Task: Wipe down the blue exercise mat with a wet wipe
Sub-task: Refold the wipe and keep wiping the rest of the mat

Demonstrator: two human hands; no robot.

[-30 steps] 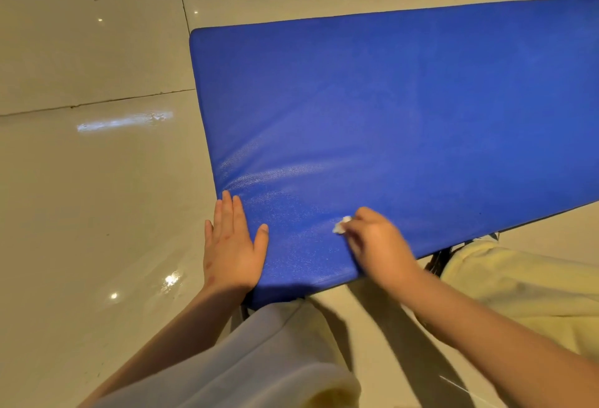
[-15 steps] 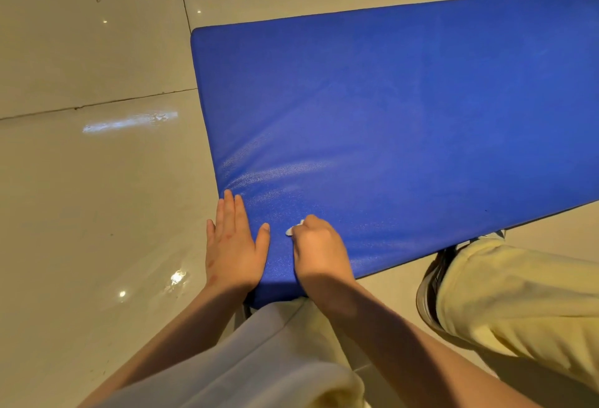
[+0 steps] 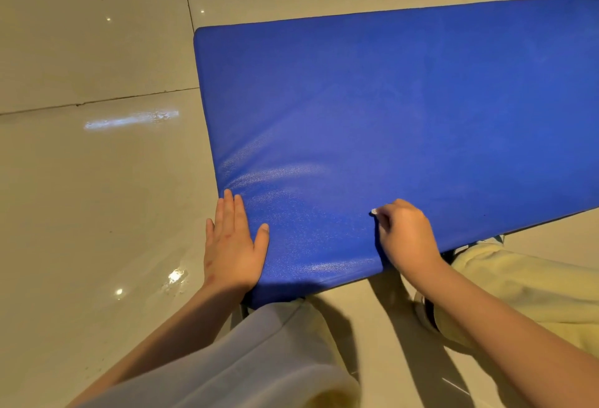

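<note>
Now the blue mat [image 3: 405, 122] lies flat on the shiny floor [image 3: 97, 196]. It runs from its near left corner, close to the person, off past the right edge of the view. The left hand [image 3: 231, 245] lies flat on that near left corner. Its fingers are straight and close together, and its thumb sticks out to the side. It holds nothing and just presses down on the mat. The outer side of this hand hangs over the mat's left edge, above the floor. The right hand [image 3: 406, 235] is on the mat too, near the front edge and well apart from the left hand. Its fingers are curled up tight, and they pinch a small white wet wipe [image 3: 374, 212]. Only a tiny bit of the wipe peeks out past the fingers, and that bit touches the blue top. The mat looks a little shiny and wrinkled just beyond the left hand. A pale yellow trouser leg [image 3: 518, 294] is at the lower right, close by the mat's front edge. A knee [image 3: 259, 359] in light cloth is at the bottom, between the two arms. Bright spots of light shine on the floor to the left of the mat.
</note>
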